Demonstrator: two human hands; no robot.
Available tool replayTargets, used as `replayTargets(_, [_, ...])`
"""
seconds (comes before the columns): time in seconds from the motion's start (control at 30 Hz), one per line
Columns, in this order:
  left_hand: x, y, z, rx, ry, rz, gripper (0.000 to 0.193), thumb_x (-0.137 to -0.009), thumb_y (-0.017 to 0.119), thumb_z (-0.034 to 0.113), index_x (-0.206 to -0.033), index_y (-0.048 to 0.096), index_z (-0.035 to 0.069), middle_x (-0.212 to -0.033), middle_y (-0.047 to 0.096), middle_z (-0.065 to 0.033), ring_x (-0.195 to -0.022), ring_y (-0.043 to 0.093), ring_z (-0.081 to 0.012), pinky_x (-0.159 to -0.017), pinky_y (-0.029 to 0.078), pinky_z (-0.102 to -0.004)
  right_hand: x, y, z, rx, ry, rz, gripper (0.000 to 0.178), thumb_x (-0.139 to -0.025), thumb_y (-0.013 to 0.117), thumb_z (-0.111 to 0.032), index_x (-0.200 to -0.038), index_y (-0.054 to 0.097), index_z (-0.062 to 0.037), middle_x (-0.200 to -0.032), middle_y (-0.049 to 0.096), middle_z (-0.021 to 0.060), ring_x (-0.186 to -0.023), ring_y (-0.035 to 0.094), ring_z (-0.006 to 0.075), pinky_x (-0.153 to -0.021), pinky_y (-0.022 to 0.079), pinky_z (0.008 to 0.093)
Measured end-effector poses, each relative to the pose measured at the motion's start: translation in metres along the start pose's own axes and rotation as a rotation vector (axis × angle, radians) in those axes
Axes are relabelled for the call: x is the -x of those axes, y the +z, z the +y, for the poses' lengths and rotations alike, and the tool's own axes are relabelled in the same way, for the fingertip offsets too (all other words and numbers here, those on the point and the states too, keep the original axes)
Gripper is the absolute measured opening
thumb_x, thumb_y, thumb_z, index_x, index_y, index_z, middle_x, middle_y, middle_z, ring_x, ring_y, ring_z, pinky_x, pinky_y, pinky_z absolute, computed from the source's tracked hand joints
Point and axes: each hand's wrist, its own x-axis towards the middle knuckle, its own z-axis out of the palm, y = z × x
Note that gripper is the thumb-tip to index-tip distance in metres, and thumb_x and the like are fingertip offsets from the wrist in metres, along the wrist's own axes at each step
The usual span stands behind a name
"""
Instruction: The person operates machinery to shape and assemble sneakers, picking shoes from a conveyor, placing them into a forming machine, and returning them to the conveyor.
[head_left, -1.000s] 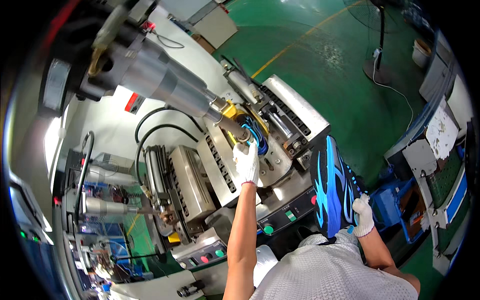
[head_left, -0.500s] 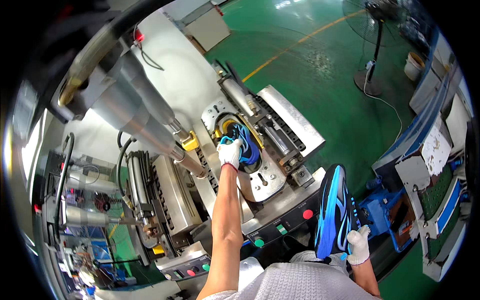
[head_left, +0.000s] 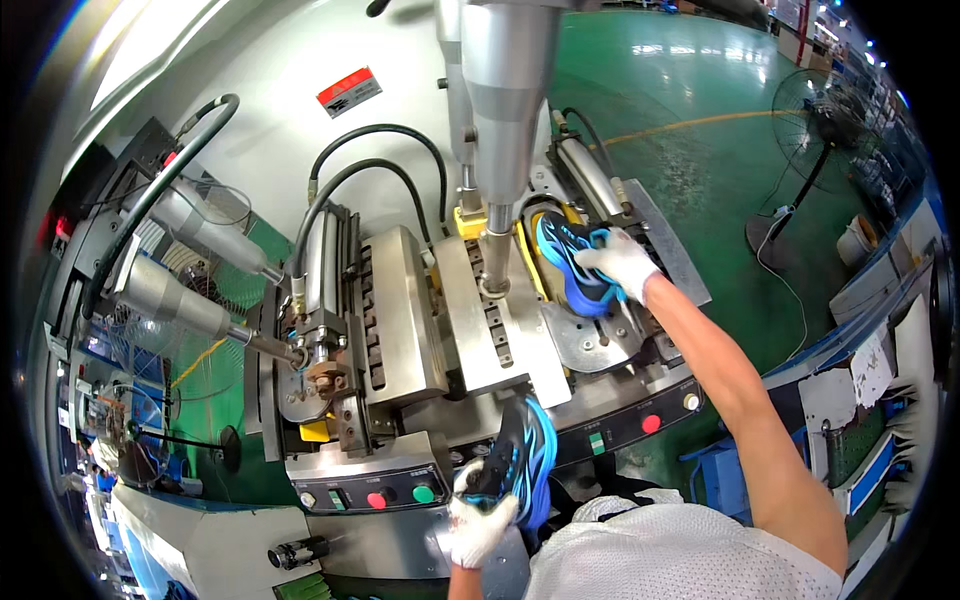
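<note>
My right hand (head_left: 618,262), in a white glove, grips a black and blue sports shoe (head_left: 568,250) at its upper. That shoe is at the metal fixture (head_left: 590,345) on the right side of the machine; whether it rests fully in it I cannot tell. Lower down, my gloved left hand (head_left: 478,528) is closed round the heel end of a second black and blue shoe (head_left: 538,470). This one is held up with its toe pointing away from me, in front of the machine's front edge.
Steel cylinders (head_left: 510,100) hang just left of the right fixture. Metal blocks (head_left: 400,310) and another station fill the left. Push buttons (head_left: 651,424) line the front panel. A standing fan (head_left: 825,130) and a bucket (head_left: 857,240) are at the right.
My left hand has drawn back from the fixture and now holds a shoe. My right hand has moved from the lower right to the shoe at the fixture. The view has turned left.
</note>
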Motion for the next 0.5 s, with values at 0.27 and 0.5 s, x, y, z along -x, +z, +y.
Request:
replayTargets(0.27, [0.211, -0.037, -0.149, -0.467, -0.729, 0.708, 0.077, -0.079, 0.084, 0.034, -0.141, 0.051, 0.003, -0.125, 0.062, -0.0234, -0.113, 0.062, -0.0332, -0.098, 0.050, -0.0447, -0.114, 0.106, 0.093, 0.576, -0.027, 0.095, 0.066, -0.079, 0.067, -0.041, -0.124, 0.052, 0.0055, -0.118, 0.067, 0.0259, -0.114, 0.066, 0.0372, -0.100, 0.051, 0.0457])
replayTargets(0.5, [0.262, 0.001, -0.255, -0.530, -0.699, 1.016, 0.080, -0.081, 0.084, 0.033, -0.143, 0.046, 0.000, -0.133, 0.056, -0.0247, -0.118, 0.058, -0.0343, -0.103, 0.047, -0.0436, -0.102, 0.090, 0.065, 0.611, 0.038, -0.001, 0.084, -0.076, 0.072, -0.050, -0.136, 0.054, 0.0052, -0.138, 0.059, 0.0261, -0.129, 0.059, 0.0348, -0.108, 0.047, 0.0416])
